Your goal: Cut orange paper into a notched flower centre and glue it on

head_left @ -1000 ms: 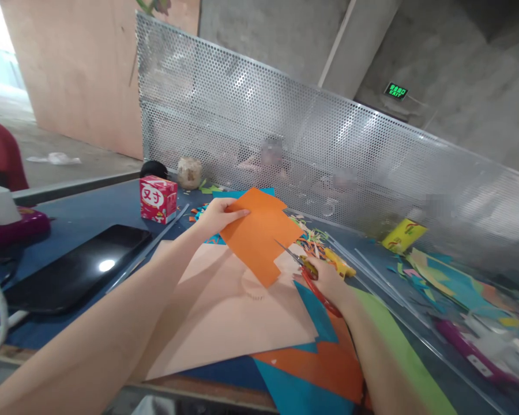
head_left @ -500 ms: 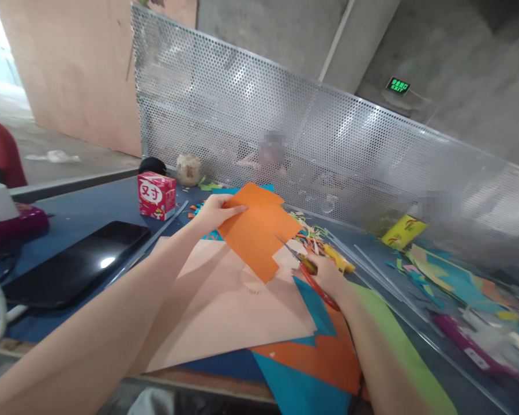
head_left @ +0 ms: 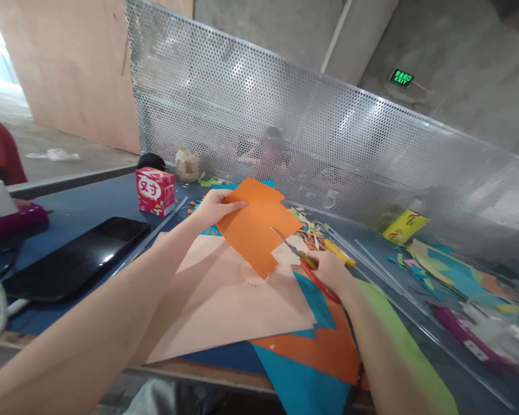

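Observation:
My left hand [head_left: 218, 206] pinches the upper left edge of an orange sheet of paper [head_left: 257, 216], its thumb lying on top. Notches are cut into that sheet at its upper right and lower right. In my right hand [head_left: 328, 271] is a pair of scissors [head_left: 289, 245] with red and yellow handles; the blades point up and left over the orange sheet's right side, looking nearly closed. Underneath lies a large pale peach sheet [head_left: 225, 311], on top of blue paper [head_left: 311, 380] and darker orange paper [head_left: 324, 357].
A red box [head_left: 154, 191], a jar [head_left: 187, 165] and a black phone [head_left: 78, 259] stand or lie to the left. Paper scraps [head_left: 313, 227] and a yellow tube-like item [head_left: 339, 252] are beyond my right hand. A perforated metal screen [head_left: 251, 104] borders the back; a blurred person sits behind it.
The view has shifted slightly, so most things sit a little higher. Scissors and orange sheet keep nearly the same places relative to each other, the blade tips slightly further left.

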Demonstrator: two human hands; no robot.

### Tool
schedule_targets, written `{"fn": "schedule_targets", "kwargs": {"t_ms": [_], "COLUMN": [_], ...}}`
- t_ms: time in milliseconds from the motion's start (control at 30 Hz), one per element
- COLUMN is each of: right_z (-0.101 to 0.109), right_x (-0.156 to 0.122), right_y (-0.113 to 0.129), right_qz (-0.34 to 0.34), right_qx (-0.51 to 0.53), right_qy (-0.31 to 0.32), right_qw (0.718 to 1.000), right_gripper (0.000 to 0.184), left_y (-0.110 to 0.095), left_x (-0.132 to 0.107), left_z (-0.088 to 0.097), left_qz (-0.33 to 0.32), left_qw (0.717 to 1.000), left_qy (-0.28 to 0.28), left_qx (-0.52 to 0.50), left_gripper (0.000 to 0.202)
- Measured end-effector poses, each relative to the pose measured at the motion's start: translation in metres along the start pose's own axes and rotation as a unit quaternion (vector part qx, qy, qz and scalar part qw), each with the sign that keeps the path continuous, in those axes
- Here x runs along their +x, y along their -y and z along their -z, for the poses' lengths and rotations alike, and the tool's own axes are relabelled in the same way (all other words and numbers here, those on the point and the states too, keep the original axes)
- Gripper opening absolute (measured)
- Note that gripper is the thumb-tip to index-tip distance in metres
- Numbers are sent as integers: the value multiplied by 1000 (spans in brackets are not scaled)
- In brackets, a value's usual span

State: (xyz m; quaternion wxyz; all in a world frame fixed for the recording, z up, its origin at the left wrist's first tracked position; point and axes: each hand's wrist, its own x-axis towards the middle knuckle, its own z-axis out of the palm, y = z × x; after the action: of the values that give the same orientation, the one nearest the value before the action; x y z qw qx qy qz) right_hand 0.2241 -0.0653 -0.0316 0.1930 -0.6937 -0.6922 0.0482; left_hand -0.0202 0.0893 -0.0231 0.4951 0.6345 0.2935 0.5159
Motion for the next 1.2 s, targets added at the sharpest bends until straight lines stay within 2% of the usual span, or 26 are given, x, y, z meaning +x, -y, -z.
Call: {"fn": "schedule_targets", "kwargs": {"t_ms": [267, 367, 500, 733, 1067, 1200], "right_z": [1, 3, 3, 3, 3, 0], "right_x": [-2, -3, -4, -4, -6, -5], "right_y": [6, 7, 9, 10, 14, 11], "right_qz": [-3, -2, -9, -6, 1, 3], "right_qx": [-12, -15, -16, -16, -24, -20], "right_qy": [0, -1, 1, -3, -10, -1], "right_qw": [1000, 1000, 1000, 1000, 1000, 1000], "right_gripper": [36, 38, 38, 36, 36, 30], "left_y": [-9, -12, -10, -10, -6, -5], "left_x": [-4, -5, -6, -8, -7, -9], "left_z": [-3, -2, -4, -9, -9, -13], "left_qz": [9, 10, 14, 7, 18, 16], "left_qw": [998, 998, 998, 996, 995, 991], "left_qy": [46, 44, 39, 75, 61, 89], "left_qx": [28, 31, 39, 39, 72, 100], "left_gripper": [33, 33, 34, 32, 34, 34]}}
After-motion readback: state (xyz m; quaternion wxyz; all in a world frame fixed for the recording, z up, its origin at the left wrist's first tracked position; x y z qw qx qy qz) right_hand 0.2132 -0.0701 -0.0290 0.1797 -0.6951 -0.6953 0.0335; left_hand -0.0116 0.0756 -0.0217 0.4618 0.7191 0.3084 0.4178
